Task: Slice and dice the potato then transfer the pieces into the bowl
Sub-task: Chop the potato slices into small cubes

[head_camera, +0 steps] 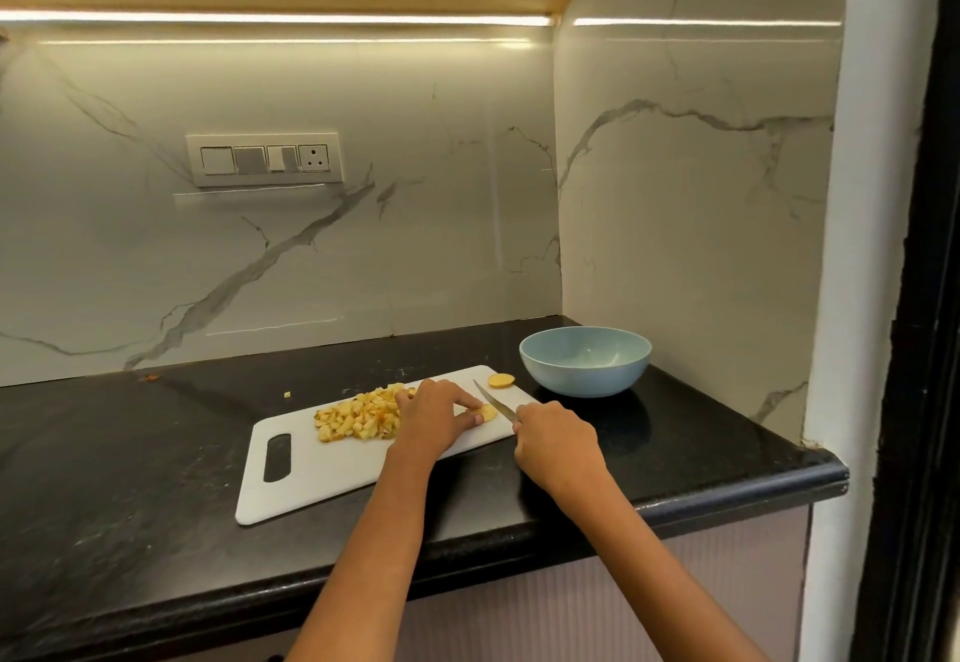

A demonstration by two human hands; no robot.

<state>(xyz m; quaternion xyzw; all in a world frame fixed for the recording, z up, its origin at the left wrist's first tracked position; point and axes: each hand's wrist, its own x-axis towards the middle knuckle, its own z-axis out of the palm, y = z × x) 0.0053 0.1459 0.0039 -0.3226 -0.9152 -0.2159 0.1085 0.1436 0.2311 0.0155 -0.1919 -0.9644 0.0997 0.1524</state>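
Head view takes in a marble-patterned wall (363, 224) behind and to the right of a black stone table (130, 479), with a lit strip (275, 16) under the shelf above and a switch panel (264, 159) set into the wall at left of centre.

On the table lies a white cutting board (332, 464), set at an angle, its handle slot at the near left end and its far right corner close to the bowl (585, 361). That bowl is pale blue, stands upright on the table just beyond the board's right end, and holds nothing that can be seen.

A heap of diced potato (358, 414) sits on the middle of the board, left of the hands. The left hand (436, 414) reaches in over the board, its fingers (470, 404) bent down and pressing on a potato slice (488, 413) that lies flat just right of the heap. The right hand (558, 445) is at the board's right edge, its fingers wrapped round the handle of a knife (493, 401); the blade points away to the far left and runs along the right side of the held slice, touching or nearly touching it.

A second potato piece (501, 380) rests at the board's far right corner, between the knife tip and the bowl. One small scrap (287, 394) lies on the table beyond the board's far left, and an orange fleck (151, 377) sits at the foot of the wall.
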